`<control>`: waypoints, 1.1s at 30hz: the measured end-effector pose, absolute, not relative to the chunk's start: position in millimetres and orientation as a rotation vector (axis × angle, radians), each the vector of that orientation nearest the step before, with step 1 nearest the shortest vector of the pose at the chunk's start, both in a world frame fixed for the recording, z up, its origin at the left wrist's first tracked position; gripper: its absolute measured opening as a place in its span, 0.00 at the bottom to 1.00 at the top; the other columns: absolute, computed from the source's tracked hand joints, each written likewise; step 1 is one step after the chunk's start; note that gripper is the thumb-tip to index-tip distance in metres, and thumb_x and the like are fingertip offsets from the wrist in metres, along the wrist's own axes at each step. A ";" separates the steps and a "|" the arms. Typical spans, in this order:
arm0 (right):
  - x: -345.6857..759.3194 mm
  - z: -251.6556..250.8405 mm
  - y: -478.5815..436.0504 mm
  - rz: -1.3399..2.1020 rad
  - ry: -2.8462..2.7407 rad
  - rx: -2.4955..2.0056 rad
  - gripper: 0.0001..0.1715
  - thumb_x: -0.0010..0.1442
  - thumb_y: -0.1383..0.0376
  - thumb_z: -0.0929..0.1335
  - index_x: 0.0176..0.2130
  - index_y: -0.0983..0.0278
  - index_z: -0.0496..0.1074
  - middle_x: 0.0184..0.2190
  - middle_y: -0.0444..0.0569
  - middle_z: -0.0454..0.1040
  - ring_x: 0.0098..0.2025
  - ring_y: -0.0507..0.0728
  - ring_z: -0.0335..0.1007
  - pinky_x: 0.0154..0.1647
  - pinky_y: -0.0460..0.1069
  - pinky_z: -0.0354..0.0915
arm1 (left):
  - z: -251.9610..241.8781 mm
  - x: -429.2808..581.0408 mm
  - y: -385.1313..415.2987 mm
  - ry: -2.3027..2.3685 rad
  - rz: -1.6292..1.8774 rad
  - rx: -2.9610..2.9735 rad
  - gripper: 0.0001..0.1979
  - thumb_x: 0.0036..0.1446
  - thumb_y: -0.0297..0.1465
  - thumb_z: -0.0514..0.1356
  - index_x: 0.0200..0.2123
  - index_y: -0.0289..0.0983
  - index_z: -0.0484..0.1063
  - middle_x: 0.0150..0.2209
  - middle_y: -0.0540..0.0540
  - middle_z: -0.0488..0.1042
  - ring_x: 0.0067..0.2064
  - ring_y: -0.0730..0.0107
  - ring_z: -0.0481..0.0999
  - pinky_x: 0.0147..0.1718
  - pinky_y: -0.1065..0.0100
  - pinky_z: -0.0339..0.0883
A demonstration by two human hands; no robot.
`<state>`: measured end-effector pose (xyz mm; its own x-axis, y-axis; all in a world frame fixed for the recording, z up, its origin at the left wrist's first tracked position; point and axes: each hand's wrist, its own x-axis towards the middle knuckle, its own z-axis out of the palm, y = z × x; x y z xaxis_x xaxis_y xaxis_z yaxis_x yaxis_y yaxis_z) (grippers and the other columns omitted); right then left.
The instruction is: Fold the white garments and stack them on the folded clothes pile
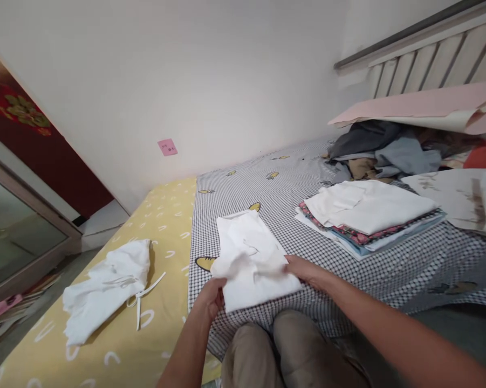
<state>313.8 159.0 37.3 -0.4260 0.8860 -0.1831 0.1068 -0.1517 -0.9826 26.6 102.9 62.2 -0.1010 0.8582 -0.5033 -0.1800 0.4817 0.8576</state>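
A white garment [251,285], partly folded into a long rectangle, lies on the black-and-white checked bedding in front of my knees. My left hand [213,296] pinches its left edge, and my right hand [299,268] grips the opposite edge. Between the hands the upper layer is raised and wrinkled. The fingertips of my right hand are partly hidden by the cloth. On the yellow cover to the left lies another white garment [109,288], crumpled, with thin ties trailing from it.
To the right sits a stack of folded clothes [372,207], white on top. Behind it are a heap of grey and brown clothes [384,148] and a pink sheet [421,102]. A radiator [432,59] stands at the far right. My knees [281,345] touch the bed's front edge.
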 end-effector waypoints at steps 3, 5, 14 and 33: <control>319.2 27.9 165.1 1.825 -1.412 -1.133 0.28 0.50 0.53 0.75 0.48 0.62 0.77 0.44 0.53 0.83 0.46 0.63 0.79 0.45 0.56 0.74 | 49.5 21.3 116.2 1.446 1.007 0.553 0.09 0.57 0.29 0.65 0.42 0.36 0.74 0.34 0.43 0.84 0.35 0.64 0.84 0.38 0.63 0.78; 323.5 26.6 164.1 1.937 -1.334 -1.080 0.34 0.49 0.50 0.77 0.52 0.61 0.74 0.49 0.53 0.81 0.51 0.63 0.78 0.48 0.56 0.73 | 45.7 18.7 116.9 1.438 1.011 0.518 0.07 0.59 0.29 0.64 0.42 0.35 0.73 0.33 0.43 0.84 0.32 0.65 0.83 0.36 0.64 0.78; 317.6 20.1 157.4 1.788 -1.220 -1.011 0.39 0.48 0.51 0.78 0.55 0.64 0.73 0.51 0.56 0.81 0.51 0.64 0.78 0.55 0.59 0.71 | 51.3 24.2 109.4 1.374 1.064 0.517 0.09 0.62 0.29 0.62 0.45 0.34 0.74 0.36 0.42 0.85 0.37 0.65 0.84 0.41 0.65 0.78; 313.1 11.0 134.5 1.608 -1.275 -1.174 0.31 0.49 0.55 0.76 0.51 0.63 0.76 0.46 0.53 0.83 0.47 0.66 0.79 0.49 0.59 0.74 | 48.8 45.9 66.6 1.291 1.143 0.567 0.20 0.54 0.31 0.70 0.50 0.30 0.76 0.40 0.36 0.85 0.39 0.60 0.85 0.39 0.64 0.79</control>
